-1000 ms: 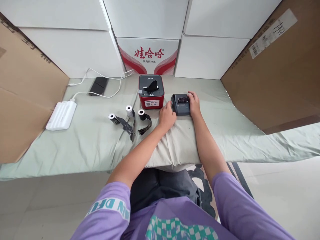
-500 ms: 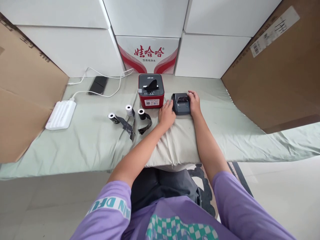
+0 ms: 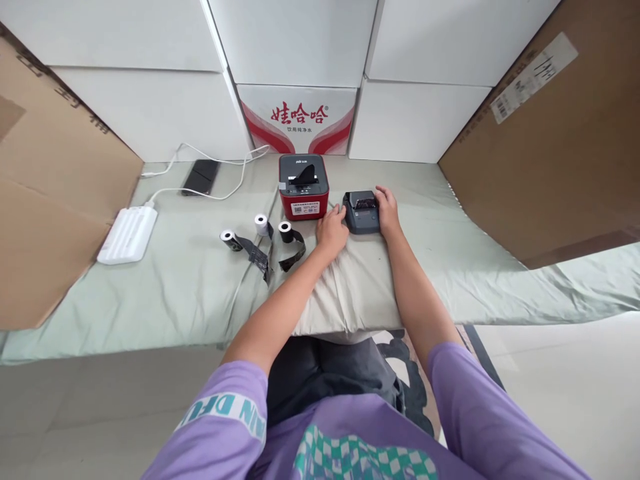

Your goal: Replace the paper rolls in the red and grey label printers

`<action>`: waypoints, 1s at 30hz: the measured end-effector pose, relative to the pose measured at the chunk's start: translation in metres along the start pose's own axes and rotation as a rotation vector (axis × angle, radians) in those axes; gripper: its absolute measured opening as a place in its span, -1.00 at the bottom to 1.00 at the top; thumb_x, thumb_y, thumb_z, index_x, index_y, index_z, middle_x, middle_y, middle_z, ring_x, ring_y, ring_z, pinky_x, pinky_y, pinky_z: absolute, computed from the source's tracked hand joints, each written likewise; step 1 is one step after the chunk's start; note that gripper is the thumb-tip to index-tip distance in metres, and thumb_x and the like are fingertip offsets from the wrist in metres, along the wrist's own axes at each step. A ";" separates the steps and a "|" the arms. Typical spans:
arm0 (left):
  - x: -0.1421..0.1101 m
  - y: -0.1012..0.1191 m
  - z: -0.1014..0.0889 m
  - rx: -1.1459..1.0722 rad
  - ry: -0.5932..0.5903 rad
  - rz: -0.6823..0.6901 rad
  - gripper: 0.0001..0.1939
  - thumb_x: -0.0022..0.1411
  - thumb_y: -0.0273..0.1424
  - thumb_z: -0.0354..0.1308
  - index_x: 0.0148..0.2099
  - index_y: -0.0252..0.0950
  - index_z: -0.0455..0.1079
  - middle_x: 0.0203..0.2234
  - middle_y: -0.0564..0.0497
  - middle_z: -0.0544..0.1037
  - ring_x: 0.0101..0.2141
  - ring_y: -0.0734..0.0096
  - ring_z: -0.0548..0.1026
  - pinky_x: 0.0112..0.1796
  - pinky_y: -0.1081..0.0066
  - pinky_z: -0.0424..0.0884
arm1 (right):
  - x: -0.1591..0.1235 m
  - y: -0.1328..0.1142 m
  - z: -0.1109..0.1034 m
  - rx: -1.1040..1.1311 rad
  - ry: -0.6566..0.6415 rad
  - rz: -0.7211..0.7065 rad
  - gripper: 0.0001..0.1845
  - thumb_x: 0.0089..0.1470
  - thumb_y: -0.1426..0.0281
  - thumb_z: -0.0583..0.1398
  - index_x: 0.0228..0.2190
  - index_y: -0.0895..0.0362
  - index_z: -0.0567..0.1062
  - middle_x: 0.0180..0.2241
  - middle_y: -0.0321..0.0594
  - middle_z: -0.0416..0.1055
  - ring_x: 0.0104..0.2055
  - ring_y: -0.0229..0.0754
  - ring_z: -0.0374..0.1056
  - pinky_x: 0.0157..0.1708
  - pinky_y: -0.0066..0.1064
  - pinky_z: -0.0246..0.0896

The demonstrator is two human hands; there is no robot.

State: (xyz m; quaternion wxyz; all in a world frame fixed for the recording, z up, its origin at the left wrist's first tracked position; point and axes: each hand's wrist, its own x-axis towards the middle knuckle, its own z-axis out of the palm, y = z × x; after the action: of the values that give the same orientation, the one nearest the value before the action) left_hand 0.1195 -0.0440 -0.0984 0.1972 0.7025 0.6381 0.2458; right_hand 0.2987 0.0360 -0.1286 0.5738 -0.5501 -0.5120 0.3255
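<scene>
A small dark grey portable printer (image 3: 365, 221) sits on the cloth-covered table, with a piece of black paper in its top slot. My right hand (image 3: 388, 212) is wrapped around its right side, fingers reaching to the back corner. At its left edge lies my left hand (image 3: 332, 233), fingers extended, the tips touching or very close to the casing. Just behind that hand stands a red and black receipt printer (image 3: 303, 188), black paper curling from its top. Left of my forearm are three small paper rolls: one black-tailed (image 3: 231, 241), one white (image 3: 261, 225), one black (image 3: 286, 233).
A white power strip (image 3: 128, 235) with a white cable lies at the left, near a dark phone (image 3: 201, 177). White boxes (image 3: 300, 120) line the back. Brown cardboard panels (image 3: 555, 167) flank both sides. The table's front edge is close to my body.
The whole view has shifted slightly downward in the picture. Both hands stay at the portable printer in nearly the same pose; the left fingertips look slightly farther from its edge.
</scene>
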 end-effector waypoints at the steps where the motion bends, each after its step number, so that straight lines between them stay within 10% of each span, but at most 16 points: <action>1: 0.000 0.000 0.000 -0.002 0.004 0.002 -0.31 0.23 -0.62 -0.05 0.38 -0.23 0.31 0.39 -0.03 0.28 0.36 0.25 0.27 0.32 0.15 0.25 | 0.000 0.000 0.000 -0.005 -0.007 0.000 -0.43 0.04 -0.06 0.17 -0.05 0.05 0.46 -0.04 -0.16 0.49 0.05 -0.06 0.39 0.24 -0.06 0.20; 30: -0.003 -0.004 0.005 -0.025 0.036 0.027 -0.33 0.27 -0.48 -0.02 0.43 -0.24 0.21 0.40 -0.01 0.25 0.37 0.25 0.25 0.35 0.17 0.18 | -0.022 -0.018 0.002 0.013 0.247 -0.157 -0.63 0.20 0.04 0.04 -0.29 0.06 0.43 -0.37 -0.20 0.53 -0.30 -0.12 0.47 -0.11 -0.15 0.41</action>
State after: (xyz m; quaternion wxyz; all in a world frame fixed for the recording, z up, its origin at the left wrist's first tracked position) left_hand 0.1188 -0.0466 -0.1050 0.1913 0.7040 0.6289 0.2690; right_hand 0.2873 0.0124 -0.1168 0.6595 -0.5406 -0.4770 0.2128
